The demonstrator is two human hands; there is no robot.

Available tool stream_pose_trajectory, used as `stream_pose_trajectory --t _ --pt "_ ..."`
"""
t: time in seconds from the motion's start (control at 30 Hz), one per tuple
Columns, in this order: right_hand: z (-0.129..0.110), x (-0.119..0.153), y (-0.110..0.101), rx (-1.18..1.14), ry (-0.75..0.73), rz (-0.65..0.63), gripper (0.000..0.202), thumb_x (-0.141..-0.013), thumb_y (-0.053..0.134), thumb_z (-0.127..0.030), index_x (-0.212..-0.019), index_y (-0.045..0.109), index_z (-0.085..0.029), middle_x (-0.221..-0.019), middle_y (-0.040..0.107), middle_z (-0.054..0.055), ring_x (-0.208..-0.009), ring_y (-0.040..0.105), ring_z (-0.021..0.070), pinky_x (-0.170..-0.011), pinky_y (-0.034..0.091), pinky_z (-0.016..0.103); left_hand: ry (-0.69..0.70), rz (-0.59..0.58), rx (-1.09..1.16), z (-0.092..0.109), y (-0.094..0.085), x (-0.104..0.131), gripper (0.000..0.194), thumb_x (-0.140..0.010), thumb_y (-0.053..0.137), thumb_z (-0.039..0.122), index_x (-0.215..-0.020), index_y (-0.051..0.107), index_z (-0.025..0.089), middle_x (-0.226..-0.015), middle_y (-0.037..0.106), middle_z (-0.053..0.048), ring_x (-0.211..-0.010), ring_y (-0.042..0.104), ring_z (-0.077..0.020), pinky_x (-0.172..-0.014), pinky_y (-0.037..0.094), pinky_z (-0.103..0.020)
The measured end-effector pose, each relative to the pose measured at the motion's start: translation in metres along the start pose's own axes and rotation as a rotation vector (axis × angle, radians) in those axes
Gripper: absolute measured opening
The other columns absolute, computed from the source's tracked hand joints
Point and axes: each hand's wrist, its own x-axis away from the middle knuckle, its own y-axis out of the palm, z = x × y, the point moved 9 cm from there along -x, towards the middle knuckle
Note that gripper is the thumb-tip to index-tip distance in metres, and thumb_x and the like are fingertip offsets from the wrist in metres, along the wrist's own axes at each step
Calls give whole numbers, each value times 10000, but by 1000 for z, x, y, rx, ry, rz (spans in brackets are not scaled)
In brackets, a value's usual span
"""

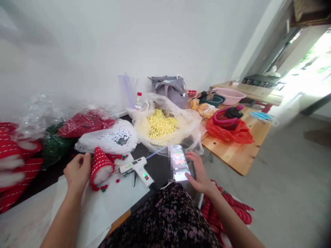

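Note:
My left hand (77, 169) is closed beside a red striped cone hat with white stuffing (101, 168); its fingertips are curled, and what they hold, if anything, is too small to name. A lit phone (180, 163) lies at the table's front edge. My right hand (199, 174) is at its right side, thumb on the lower corner and fingers spread along the edge. Between the hat and the phone, a white glue gun (137, 169) rests on white paper (121, 198), its nozzle toward the hat. Small red and green pompoms (103, 188) lie around the hat.
Behind are bags of yellow beads (161, 124), white beads (120, 135) and red pieces (86, 122), a bottle (139, 100) and a grey bag (169, 90). More striped hats (12, 162) lie far left. A wooden table (232, 155) at right holds a red bag (230, 132) and basins (229, 95).

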Motion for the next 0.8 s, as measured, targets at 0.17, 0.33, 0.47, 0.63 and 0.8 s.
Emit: stream_pose_trajectory --t 0.17,0.33,0.47,0.63,0.8 --pt "-17 12 -18 61 -119 134 307 -907 548 -114 -1153 671 -249 -1289 594 104 -1299 494 313 -1068 450 528 0 -6 -1 0 0 0 385 -760 453 579 -746 616 230 -708 628 -43 -773 599 -244 -741 390 -320" --pt "-24 21 -21 110 -196 169 298 -854 568 -74 -1048 734 -226 -1233 650 105 -1222 538 311 -987 506 525 0 2 -4 0 -1 -1 378 -758 452 571 -747 616 230 -708 625 -44 -779 593 -245 -732 384 -321" --pt "-25 21 -19 123 -201 167 285 -852 569 -85 -1028 747 -220 -1213 663 112 -1202 550 317 -964 524 540 -11 -2 0 0 -1 0 377 -754 459 568 -749 623 228 -709 631 -44 -779 598 -245 -736 386 -321" --pt "-24 19 -12 109 -194 116 286 -870 571 -107 -1057 754 -224 -1263 644 117 -1240 530 324 -977 519 543 -2 9 17 -1 -1 0 370 -763 471 564 -741 625 228 -704 634 -39 -782 604 -244 -737 390 -318" --pt "-18 19 -14 130 -147 171 279 -895 555 -98 -1064 741 -218 -1232 644 116 -1228 527 312 -974 503 529 -3 7 21 -2 -1 0 367 -771 476 560 -737 626 227 -685 623 -31 -761 595 -238 -724 383 -316"
